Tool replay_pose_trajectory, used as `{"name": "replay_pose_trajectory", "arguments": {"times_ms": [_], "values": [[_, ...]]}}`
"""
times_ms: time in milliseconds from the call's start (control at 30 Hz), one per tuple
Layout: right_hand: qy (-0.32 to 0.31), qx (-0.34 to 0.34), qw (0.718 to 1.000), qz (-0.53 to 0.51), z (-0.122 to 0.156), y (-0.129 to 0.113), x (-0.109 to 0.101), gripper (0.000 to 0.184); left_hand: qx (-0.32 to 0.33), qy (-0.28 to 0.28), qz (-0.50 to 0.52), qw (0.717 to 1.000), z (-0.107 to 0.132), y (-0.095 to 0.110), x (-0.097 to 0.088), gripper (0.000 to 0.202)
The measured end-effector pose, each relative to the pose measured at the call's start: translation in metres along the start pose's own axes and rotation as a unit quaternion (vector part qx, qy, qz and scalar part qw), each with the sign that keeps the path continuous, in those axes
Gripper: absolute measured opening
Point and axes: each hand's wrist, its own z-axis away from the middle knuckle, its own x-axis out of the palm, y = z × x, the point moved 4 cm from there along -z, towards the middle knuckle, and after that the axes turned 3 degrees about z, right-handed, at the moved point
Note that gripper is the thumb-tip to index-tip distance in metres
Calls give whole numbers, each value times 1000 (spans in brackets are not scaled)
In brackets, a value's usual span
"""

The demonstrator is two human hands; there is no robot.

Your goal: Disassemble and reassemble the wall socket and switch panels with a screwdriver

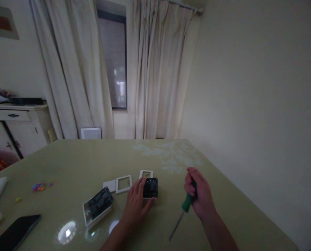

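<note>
Green-handled, the screwdriver [188,203] points down from the curled fingers of the right hand [201,197]; the left hand [136,202], thumb spread from fingers, should steady the black box [151,188] flat on the table [74,160].

a plain pale wall [254,104] fills the right side. cream curtains [160,69] hang in long folds from a rod [183,4], parted around a narrow, dark-framed window [112,64] whose pane shows faint bright reflections. at the left stands a white cabinet [41,122] with a drawer and dark metal fittings; above it, a framed picture [0,22] is cut off by the edge. a greenish table [79,157] with a pale floral pattern spreads forward under dim, soft light.
</note>
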Motion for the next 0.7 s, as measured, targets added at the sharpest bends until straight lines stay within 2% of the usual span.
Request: {"name": "replay_pose_trajectory", "arguments": {"times_ms": [67,133,233,333,433,533,600,667,700], "values": [[3,32,999,12,-30,21,20,56,8,-4,2,1000,4,3,-4,56],[7,54,998,36,-46,50,28,54,18,-11,2,1000,4,7,-7,48],[16,62,995,82,-53,90,25,50,34,-18,-3,999,0,9,-6,46],[28,30,990,133,-50,107,18,48,44,-16,-13,999,-3,8,0,47],[21,-15,984,174,-47,105,17,47,61,-12,-32,998,-2,12,0,49],[-2,-44,981,190,-46,89,22,47,113,-37,-50,992,3,30,-6,50],[1,-67,979,192,-43,68,24,47,175,-102,-38,979,8,48,-3,53],[16,-104,976,191,-32,36,21,48,254,-189,-3,949,17,64,7,55],[33,-152,968,198,-22,15,17,45,289,-220,13,932,20,70,13,53]]}}
